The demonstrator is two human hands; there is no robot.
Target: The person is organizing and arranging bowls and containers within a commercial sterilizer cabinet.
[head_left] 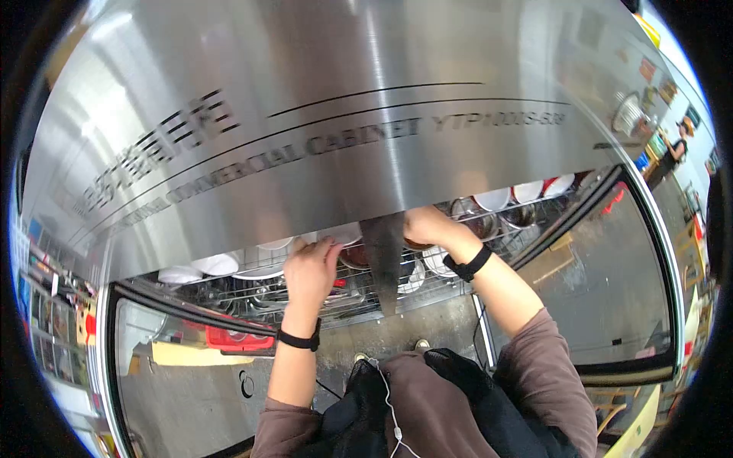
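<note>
My left hand (309, 269) reaches to the upper rack of a steel cabinet, thumb and fingers closed at the rim of a white dish (341, 233). My right hand (429, 227) is on the other side of the centre post (382, 263), at the same rack. Its fingers look curled, but the panel and post partly hide them and whatever they hold. Just under it shows the edge of a brown bowl (416, 245). White plates (437, 262) stand on the lower rack beneath my right hand.
The cabinet's steel top panel (328, 69) juts out above my hands. Glass doors stand open at left (191, 404) and right (603, 282). White dishes (217, 264) and red-rimmed bowls (527, 191) line the rack. A red basket (240, 338) shows at left. Another person (673, 153) stands far right.
</note>
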